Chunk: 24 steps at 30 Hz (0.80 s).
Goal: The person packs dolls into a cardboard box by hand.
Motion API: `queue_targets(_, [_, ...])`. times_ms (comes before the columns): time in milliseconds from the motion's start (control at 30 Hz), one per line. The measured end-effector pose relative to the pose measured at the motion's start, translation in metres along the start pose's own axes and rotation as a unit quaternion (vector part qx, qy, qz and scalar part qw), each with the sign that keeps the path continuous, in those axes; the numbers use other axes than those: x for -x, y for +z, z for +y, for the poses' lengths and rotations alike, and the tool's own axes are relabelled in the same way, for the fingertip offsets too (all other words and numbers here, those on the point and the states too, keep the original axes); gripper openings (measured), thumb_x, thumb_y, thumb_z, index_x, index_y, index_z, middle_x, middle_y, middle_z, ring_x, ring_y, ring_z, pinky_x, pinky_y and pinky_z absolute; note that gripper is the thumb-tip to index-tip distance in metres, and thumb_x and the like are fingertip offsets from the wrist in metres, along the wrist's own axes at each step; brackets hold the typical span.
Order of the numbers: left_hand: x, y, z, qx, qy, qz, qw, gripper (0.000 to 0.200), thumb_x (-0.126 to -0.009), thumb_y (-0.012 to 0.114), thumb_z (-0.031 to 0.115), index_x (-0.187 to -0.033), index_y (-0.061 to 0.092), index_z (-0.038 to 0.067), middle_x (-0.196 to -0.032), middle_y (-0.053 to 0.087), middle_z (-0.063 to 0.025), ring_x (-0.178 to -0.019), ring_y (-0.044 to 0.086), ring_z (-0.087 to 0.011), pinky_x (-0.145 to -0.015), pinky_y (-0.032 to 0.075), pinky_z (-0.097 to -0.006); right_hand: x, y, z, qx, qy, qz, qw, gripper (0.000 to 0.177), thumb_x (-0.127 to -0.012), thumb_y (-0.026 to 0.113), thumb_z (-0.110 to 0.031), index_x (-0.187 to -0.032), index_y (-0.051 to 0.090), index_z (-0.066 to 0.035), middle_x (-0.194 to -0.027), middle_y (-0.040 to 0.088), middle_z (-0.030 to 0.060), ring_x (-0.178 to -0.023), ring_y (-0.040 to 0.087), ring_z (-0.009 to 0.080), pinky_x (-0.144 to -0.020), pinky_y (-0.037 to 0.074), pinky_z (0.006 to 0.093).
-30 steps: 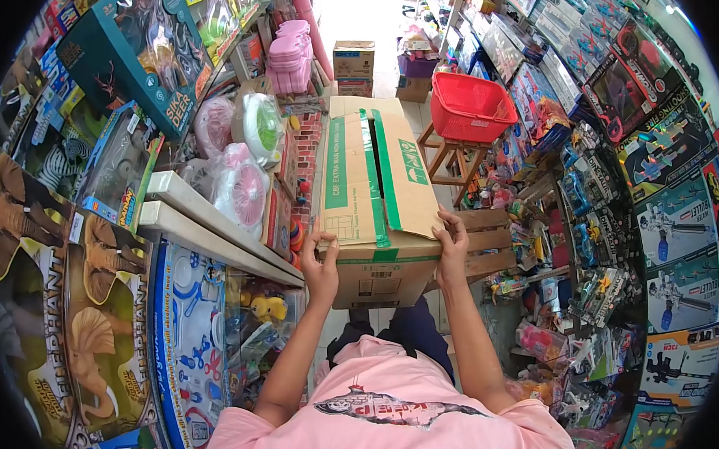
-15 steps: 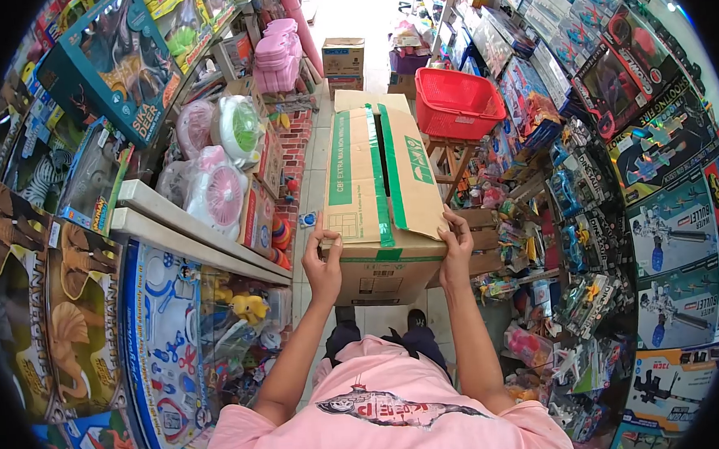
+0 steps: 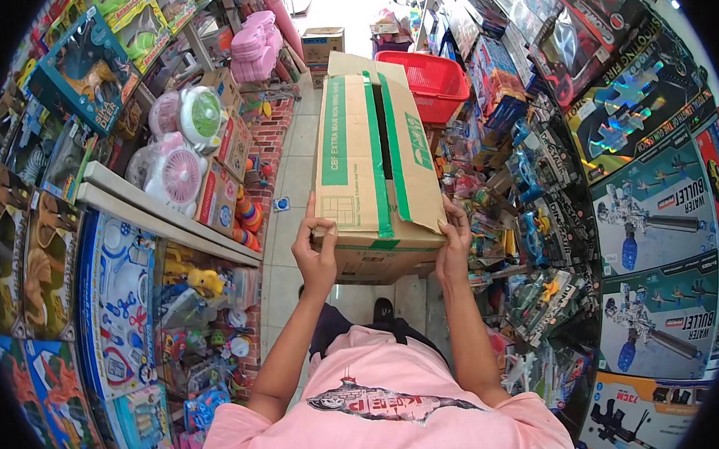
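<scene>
A large brown cardboard box (image 3: 356, 168) with green tape and green print is held out in front of me, above the floor. A dark gap runs along its top between the two flaps. My left hand (image 3: 316, 247) grips the near left corner, its fingers closed against the side. At the near right corner, my right hand (image 3: 454, 240) is closed on the edge in the same way. The undersides of the box and some fingertips are hidden.
Shelves of boxed toys line both sides of a narrow tiled aisle (image 3: 286, 220). Fans (image 3: 174, 173) stand on the left shelf (image 3: 164, 214). Beyond the box are a red plastic basket (image 3: 441, 78) and a smaller carton (image 3: 323, 43).
I have moved forward along the aisle with the box still in both hands. The red basket is nearer and now partly behind the box. My feet have shifted in a step.
</scene>
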<state>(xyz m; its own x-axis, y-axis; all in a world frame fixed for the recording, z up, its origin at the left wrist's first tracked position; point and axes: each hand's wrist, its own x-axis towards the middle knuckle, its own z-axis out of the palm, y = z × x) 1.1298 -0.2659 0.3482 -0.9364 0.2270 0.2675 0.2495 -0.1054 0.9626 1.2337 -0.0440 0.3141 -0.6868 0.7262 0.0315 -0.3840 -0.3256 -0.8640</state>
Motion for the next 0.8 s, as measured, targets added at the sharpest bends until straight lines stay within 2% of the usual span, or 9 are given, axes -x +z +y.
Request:
queue_targets(133, [0.014, 0.029, 0.013, 0.017, 0.003, 0.008, 1.000, 0.005, -0.090, 0.056, 0.002, -0.095, 0.056, 0.004, -0.151, 0.038, -0.0244, -0.108, 0.053, -0.0122, -0.086, 0.040, -0.0244, -0.004, -0.017, -0.034, -0.023, -0.016, -0.004, 1.000, 0.034, -0.083, 0.058, -0.001, -0.116, 0.054, 0.000, -0.143, 0.046, 0.0194, -0.135, 0.042, 0.0278, -0.115, 0.029, 0.0403])
queue_targets(333, [0.027, 0.065, 0.004, 0.055, -0.015, -0.027, 0.998, 0.007, -0.088, 0.056, 0.001, -0.095, 0.056, 0.003, -0.152, 0.036, -0.0260, -0.115, 0.053, -0.0145, -0.090, 0.040, -0.0238, -0.012, -0.056, -0.063, 0.010, -0.057, 0.002, 0.998, 0.035, -0.084, 0.058, -0.003, -0.118, 0.053, 0.000, -0.139, 0.050, 0.0181, -0.132, 0.045, 0.0265, -0.113, 0.031, 0.0390])
queue_targets(433, [0.035, 0.073, -0.018, -0.010, 0.015, -0.053, 0.998, 0.007, -0.088, 0.057, 0.000, -0.095, 0.054, 0.001, -0.148, 0.041, -0.0267, -0.117, 0.056, -0.0168, -0.093, 0.044, -0.0263, -0.006, -0.082, -0.052, 0.049, -0.045, 0.021, 0.998, 0.039, -0.085, 0.060, -0.006, -0.123, 0.052, -0.002, -0.133, 0.052, 0.0145, -0.127, 0.047, 0.0248, -0.110, 0.033, 0.0372])
queue_targets(500, [0.039, 0.074, -0.036, -0.083, -0.021, -0.067, 0.994, 0.007, -0.088, 0.057, 0.001, -0.094, 0.053, -0.001, -0.141, 0.049, -0.0279, -0.117, 0.059, -0.0214, -0.097, 0.046, -0.0315, -0.001, -0.099, -0.039, 0.073, -0.023, 0.037, 0.996, 0.041, -0.085, 0.061, -0.007, -0.125, 0.051, -0.003, -0.131, 0.053, 0.0123, -0.125, 0.048, 0.0237, -0.108, 0.034, 0.0363])
queue_targets(567, [0.041, 0.076, -0.044, -0.107, -0.034, -0.069, 0.991, 0.011, -0.090, 0.059, 0.003, -0.094, 0.051, -0.003, -0.135, 0.053, -0.0296, -0.113, 0.062, -0.0229, -0.097, 0.048, -0.0347, 0.005, -0.116, -0.023, 0.184, -0.008, 0.058, 0.981, 0.048, -0.085, 0.063, -0.010, -0.131, 0.048, -0.005, -0.129, 0.051, 0.0095, -0.124, 0.046, 0.0218, -0.106, 0.035, 0.0352])
queue_targets(667, [0.041, 0.081, -0.053, -0.112, -0.075, -0.067, 0.989, 0.017, -0.093, 0.060, 0.010, -0.104, 0.051, -0.001, -0.135, 0.055, -0.0275, -0.117, 0.060, -0.0243, -0.101, 0.045, -0.0353, 0.012, -0.120, -0.019, 0.160, 0.021, 0.057, 0.985, 0.054, -0.088, 0.064, -0.019, -0.137, 0.044, -0.006, -0.134, 0.047, 0.0099, -0.127, 0.043, 0.0226, -0.108, 0.032, 0.0363])
queue_targets(733, [0.040, 0.086, -0.055, -0.087, -0.068, -0.085, 0.990, 0.033, -0.096, 0.058, 0.017, -0.123, 0.049, 0.000, -0.136, 0.054, -0.0235, -0.126, 0.054, -0.0272, -0.106, 0.040, -0.0372, 0.013, -0.123, -0.018, 0.138, 0.045, 0.054, 0.988, 0.057, -0.090, 0.064, -0.022, -0.139, 0.042, -0.006, -0.136, 0.046, 0.0105, -0.129, 0.042, 0.0231, -0.109, 0.030, 0.0363])
queue_targets(767, [0.038, 0.088, -0.059, -0.087, -0.068, -0.084, 0.990, 0.033, -0.096, 0.058, 0.017, -0.123, 0.049, 0.000, -0.136, 0.054, -0.0235, -0.126, 0.054, -0.0272, -0.106, 0.040, -0.0372, 0.011, -0.123, -0.017, 0.124, 0.055, 0.046, 0.990, 0.058, -0.091, 0.063, -0.025, -0.141, 0.040, -0.007, -0.138, 0.045, 0.0107, -0.130, 0.041, 0.0232, -0.110, 0.030, 0.0362])
queue_targets(800, [0.037, 0.090, -0.061, -0.079, -0.063, -0.090, 0.991, 0.041, -0.097, 0.057, 0.020, -0.131, 0.045, 0.001, -0.137, 0.052, -0.0227, -0.129, 0.050, -0.0284, -0.107, 0.038, -0.0378, 0.011, -0.122, -0.017, 0.109, 0.066, 0.039, 0.991, 0.060, -0.092, 0.062, -0.028, -0.143, 0.039, -0.007, -0.140, 0.044, 0.0108, -0.132, 0.040, 0.0234, -0.110, 0.029, 0.0361])
